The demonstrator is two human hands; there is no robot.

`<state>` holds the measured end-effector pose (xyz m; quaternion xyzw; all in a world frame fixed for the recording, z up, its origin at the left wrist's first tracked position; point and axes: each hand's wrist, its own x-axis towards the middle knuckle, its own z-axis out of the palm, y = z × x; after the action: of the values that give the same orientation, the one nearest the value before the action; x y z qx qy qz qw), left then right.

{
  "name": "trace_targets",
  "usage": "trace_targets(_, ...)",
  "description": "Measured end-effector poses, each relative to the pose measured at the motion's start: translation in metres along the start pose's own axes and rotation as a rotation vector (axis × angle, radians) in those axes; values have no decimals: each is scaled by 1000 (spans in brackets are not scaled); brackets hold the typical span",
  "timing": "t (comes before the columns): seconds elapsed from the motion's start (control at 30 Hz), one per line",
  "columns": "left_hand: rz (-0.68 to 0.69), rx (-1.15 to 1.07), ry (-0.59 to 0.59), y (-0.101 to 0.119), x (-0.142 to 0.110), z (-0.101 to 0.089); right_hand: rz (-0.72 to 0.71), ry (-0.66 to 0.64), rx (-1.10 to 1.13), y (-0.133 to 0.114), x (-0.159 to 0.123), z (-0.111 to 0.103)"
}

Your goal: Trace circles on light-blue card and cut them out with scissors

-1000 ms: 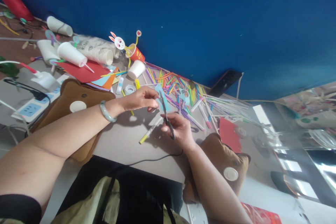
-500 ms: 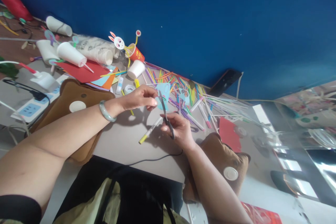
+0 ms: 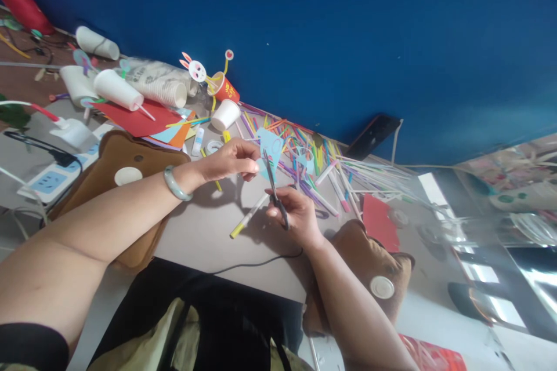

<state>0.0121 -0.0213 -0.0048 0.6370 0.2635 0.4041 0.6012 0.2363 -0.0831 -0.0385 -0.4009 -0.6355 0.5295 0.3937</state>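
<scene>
My left hand (image 3: 237, 161) pinches a piece of light blue paper (image 3: 270, 145) by its left edge; faint drawn outlines show on it. In my right hand (image 3: 300, 215) is a pair of dark scissors (image 3: 274, 188), fingers wrapped round the handles. Their blades point up and away from me and lie against the paper's lower part. Below the hands, a marker with a yellow end (image 3: 248, 217) rests on the table. Just left of my left hand are a roll of tape (image 3: 213, 146) and a glue stick (image 3: 198, 140).
Many coloured sticks and straws (image 3: 300, 156) spread behind my hands. White paper cups (image 3: 117, 90) lie at left, beside a red cup (image 3: 225, 88) with a rabbit figure. Brown cushions (image 3: 361, 266) flank my arms. A power strip (image 3: 52, 179) sits far left; a blue wall rises behind.
The blue paper has turned and shifted slightly upward between my left fingers and the scissors. My left hand has moved a little; my right hand stays nearly in place.
</scene>
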Motion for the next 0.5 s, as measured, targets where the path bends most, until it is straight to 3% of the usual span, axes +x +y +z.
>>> trace_targets(0.5, 14, 6, 14, -1, 1, 0, 3, -14, 1, -2, 0, 1)
